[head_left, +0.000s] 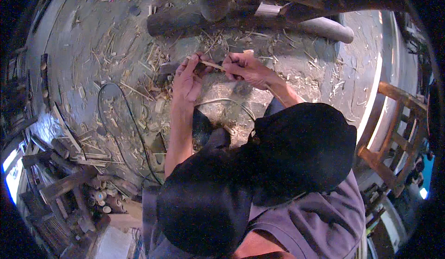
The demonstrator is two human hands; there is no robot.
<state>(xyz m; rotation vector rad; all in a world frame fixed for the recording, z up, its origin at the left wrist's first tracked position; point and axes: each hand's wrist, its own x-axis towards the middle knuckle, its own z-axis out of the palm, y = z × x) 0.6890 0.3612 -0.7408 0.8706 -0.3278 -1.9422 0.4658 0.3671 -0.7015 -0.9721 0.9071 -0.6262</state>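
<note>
A thin, pale strip of wood or bamboo point(213, 65) spans the gap between my two hands. My left hand point(189, 79) pinches its left end between thumb and fingers. At the other end, the fingers of my right hand point(249, 69) are curled closed around the strip. Whether the right hand holds anything more is hidden by its own fingers. A flat grey piece point(168, 68) shows just left of my left fingers; its kind is not clear. Shavings and splinters lie on the floor under both hands.
A thick dark log point(178, 21) and a grey round timber point(329, 29) lie beyond my hands. A dark cable point(124, 115) loops at left, near a stack of timber and cut poles point(60, 187). A wooden frame point(401, 140) stands at right.
</note>
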